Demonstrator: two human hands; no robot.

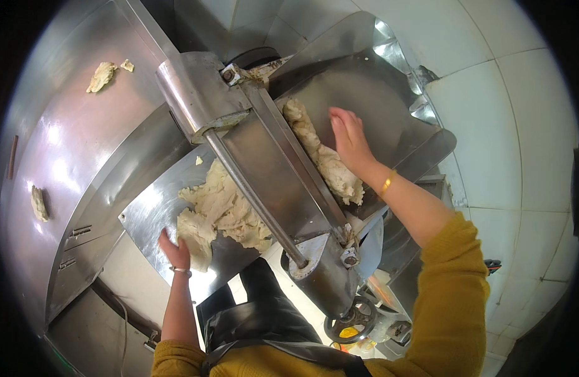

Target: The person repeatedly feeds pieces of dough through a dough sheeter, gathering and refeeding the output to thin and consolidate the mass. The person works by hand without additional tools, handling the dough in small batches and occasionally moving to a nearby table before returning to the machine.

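On the lower metal tray (150, 212) of a dough sheeter lies a rough, torn sheet of pale dough (233, 202). A folded flap of it (195, 235) hangs toward my body. My left hand (175, 250) is at the left edge of that flap, thumb apart from the fingers; whether it touches is hard to tell. Across the machine, a thick lumpy roll of dough (324, 158) lies along the roller side of the upper metal tray (379, 103). Just right of this roll is my right hand (349, 136), fingers extended close together, with nothing visible in it.
A steel guard bar (256, 198) crosses the sheeter's front between its end housings. A black handwheel (350, 320) sits below the near end. Left, a steel basin-like surface (96, 122) holds dough scraps (102, 77). White wall tiles (482, 136) border the right.
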